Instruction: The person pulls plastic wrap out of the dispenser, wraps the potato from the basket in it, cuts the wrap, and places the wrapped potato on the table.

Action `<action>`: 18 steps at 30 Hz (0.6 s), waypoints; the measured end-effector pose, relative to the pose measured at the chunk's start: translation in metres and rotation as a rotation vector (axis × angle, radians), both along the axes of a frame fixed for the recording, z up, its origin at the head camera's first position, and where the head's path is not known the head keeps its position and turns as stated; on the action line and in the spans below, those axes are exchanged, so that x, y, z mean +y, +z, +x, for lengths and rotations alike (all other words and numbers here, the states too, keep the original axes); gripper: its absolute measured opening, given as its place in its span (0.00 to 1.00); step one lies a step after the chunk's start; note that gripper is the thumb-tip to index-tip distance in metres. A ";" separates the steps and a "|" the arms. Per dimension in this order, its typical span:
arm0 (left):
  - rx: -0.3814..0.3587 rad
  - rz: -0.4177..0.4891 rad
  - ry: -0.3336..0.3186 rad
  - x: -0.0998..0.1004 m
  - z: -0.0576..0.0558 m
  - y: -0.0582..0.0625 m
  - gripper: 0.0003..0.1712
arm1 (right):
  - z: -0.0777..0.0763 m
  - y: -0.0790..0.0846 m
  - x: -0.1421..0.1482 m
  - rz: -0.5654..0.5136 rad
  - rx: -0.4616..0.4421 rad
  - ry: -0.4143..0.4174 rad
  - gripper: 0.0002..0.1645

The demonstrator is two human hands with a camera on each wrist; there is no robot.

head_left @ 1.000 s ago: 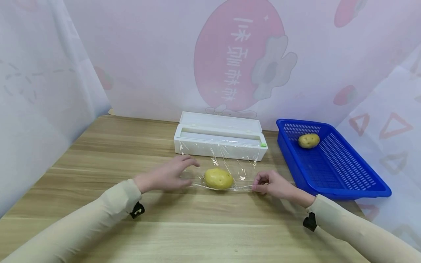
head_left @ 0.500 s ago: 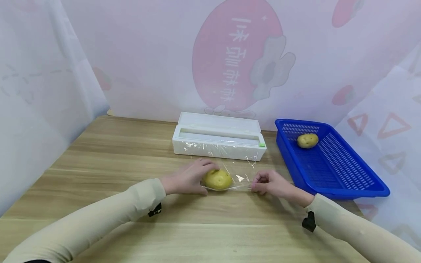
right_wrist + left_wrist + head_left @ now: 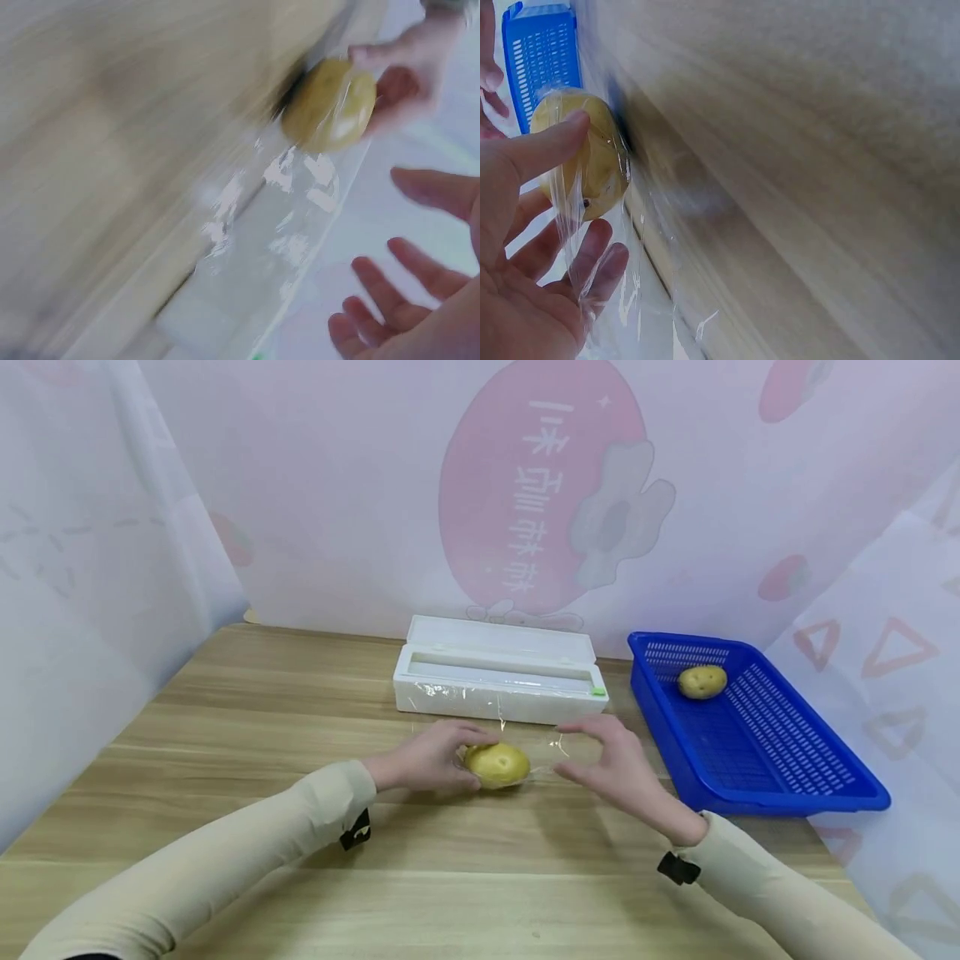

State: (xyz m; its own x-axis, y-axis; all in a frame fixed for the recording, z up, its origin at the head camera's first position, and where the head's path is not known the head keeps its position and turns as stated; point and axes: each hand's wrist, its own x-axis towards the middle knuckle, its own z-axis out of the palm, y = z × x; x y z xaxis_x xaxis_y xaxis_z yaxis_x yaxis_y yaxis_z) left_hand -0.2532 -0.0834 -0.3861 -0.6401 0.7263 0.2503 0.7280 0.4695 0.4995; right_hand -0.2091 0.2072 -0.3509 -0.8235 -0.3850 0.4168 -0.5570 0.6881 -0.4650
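A yellow potato with clear plastic wrap around it sits on the table in front of the white wrap dispenser. My left hand grips the potato's left end through the film, thumb on the near side and fingers on the far side. To the right of the potato, my right hand is spread, thumb and fingers apart, with nothing held. In the right wrist view the film stretches from the potato toward the dispenser, and my right fingers stand clear of it.
A blue plastic basket stands at the right with a second potato inside. The dispenser's lid is raised, and a green slider sits at its right end. A printed cloth backdrop rises behind the wooden table.
My left hand has moved right, from the film's left edge onto the potato, and turned it slightly. My right hand has let go of the film's corner and opened out.
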 end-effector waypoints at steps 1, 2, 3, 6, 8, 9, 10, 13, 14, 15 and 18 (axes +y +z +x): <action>-0.005 -0.001 -0.006 0.000 -0.002 0.000 0.40 | 0.001 -0.001 -0.007 0.017 0.017 0.043 0.31; -0.009 -0.003 -0.009 -0.001 -0.003 -0.001 0.40 | 0.000 -0.004 -0.013 0.040 0.014 0.088 0.34; -0.016 -0.005 -0.012 -0.001 -0.005 -0.001 0.40 | -0.001 -0.007 -0.019 0.067 0.000 0.128 0.37; -0.036 -0.006 -0.026 -0.003 -0.009 -0.001 0.39 | -0.010 -0.017 -0.032 0.151 -0.051 0.215 0.45; -0.058 0.003 -0.037 -0.004 -0.012 -0.001 0.38 | -0.019 -0.024 -0.037 0.195 -0.049 0.251 0.47; -0.070 0.012 -0.044 -0.005 -0.013 -0.001 0.38 | -0.023 -0.026 -0.039 0.201 -0.049 0.269 0.46; -0.081 0.020 -0.044 -0.006 -0.013 -0.001 0.37 | -0.028 -0.028 -0.040 0.199 -0.048 0.282 0.45; -0.104 0.021 -0.020 -0.007 -0.015 0.000 0.36 | -0.041 -0.030 -0.043 0.146 -0.096 0.319 0.39; -0.104 0.017 -0.008 -0.007 -0.015 0.001 0.35 | -0.044 -0.030 -0.043 0.122 -0.124 0.322 0.37; -0.092 0.012 -0.001 -0.006 -0.015 0.001 0.35 | -0.047 -0.029 -0.043 0.099 -0.163 0.318 0.35; 0.006 -0.017 0.037 -0.004 -0.011 0.002 0.35 | -0.053 -0.025 -0.041 0.056 -0.273 0.298 0.33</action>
